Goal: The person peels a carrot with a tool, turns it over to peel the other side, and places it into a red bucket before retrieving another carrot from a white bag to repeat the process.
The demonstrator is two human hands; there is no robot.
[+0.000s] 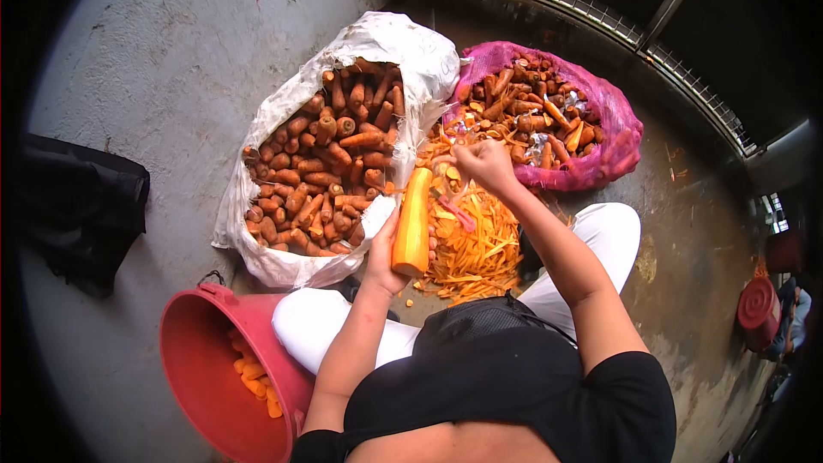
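A large peeled carrot (412, 227), bright orange, stands nearly upright in my left hand (386, 249), whose fingers wrap round its lower part. My right hand (482, 161) is closed just beyond the carrot's upper end, to its right; what it holds, if anything, is too small to make out. Below both hands lies a heap of orange peelings (480, 257) on the floor. Unpeeled carrots (321, 154) fill an open white sack (283, 266) on the left of my hands.
A pink mesh sack (613, 141) of carrots lies at the upper right. At the lower left, a red bucket (193, 360) holds several peeled carrots (255, 377). Black cloth (86, 206) hangs at the far left. Another person (793, 317) is at the far right edge beside a red container (758, 303).
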